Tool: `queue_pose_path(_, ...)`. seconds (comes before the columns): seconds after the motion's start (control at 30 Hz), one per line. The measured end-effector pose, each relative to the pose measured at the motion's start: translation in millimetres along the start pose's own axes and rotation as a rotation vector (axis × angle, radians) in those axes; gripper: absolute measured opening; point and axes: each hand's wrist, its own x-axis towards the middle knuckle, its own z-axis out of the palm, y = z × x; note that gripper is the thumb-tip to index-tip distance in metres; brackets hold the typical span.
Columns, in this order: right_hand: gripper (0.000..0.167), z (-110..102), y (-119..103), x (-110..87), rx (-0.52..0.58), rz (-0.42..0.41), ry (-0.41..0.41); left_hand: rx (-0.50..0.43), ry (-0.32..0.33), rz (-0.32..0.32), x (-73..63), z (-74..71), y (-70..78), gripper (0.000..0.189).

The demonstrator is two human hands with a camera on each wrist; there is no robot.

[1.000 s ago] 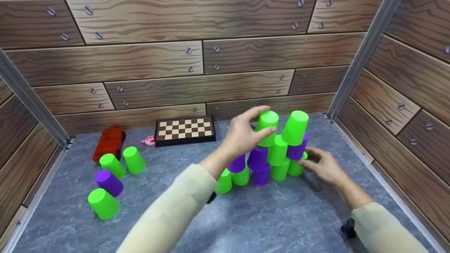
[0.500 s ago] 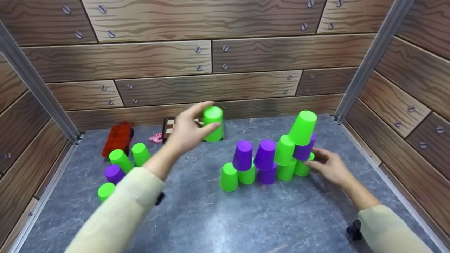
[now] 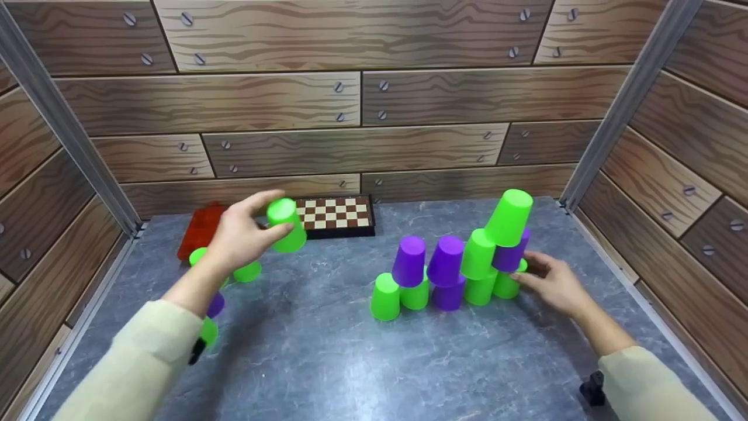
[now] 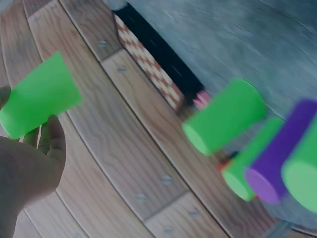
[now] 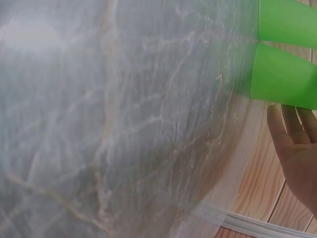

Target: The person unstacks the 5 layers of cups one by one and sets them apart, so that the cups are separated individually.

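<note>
My left hand [image 3: 242, 234] pinches an upside-down green cup [image 3: 286, 225] between thumb and fingers, raised in front of the chessboard. On the right, green and purple cups stand upside down in a stepped stack. Its bottom row is several cups, from a green cup [image 3: 385, 298] at the left end to another green cup [image 3: 505, 286] at the right end. The second row includes two purple cups [image 3: 446, 261]; one tilted green cup [image 3: 510, 217] tops the right side. My right hand [image 3: 554, 286] rests its fingers at the side of the bottom right cup, as the right wrist view also shows.
Several loose cups, including a purple cup [image 4: 280, 156], stand at the left, partly hidden behind my left arm in the head view. A chessboard [image 3: 336, 213] and a red toy car [image 3: 198, 231] lie near the back wall. Wood-patterned walls [image 3: 280, 102] enclose the grey surface [image 3: 350, 362].
My left hand has carried the green cup leftward, away from the stack to in front of the chessboard. My right hand has stayed beside the bottom right cup. The view has shifted slightly.
</note>
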Motion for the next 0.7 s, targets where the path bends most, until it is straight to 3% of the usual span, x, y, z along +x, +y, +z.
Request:
queue_pose_path(0.23, 0.052, 0, 2, 0.9, -0.026, -0.001, 0.005, 0.078, -0.105, -0.082, -19.4, -23.3, -29.1, 0.059)
queue_pose_path(0.53, 0.052, 1, 6, 3.3, -0.036, -0.008, 0.015, 0.126, -0.19, -0.102, -33.3, -37.8, -61.4, 0.053)
queue_pose_path(0.7, 0.051, 1, 6, 2.3, -0.036, -0.011, 0.018, 0.156, -0.199, -0.097, -37.4, -42.1, -74.1, 0.053)
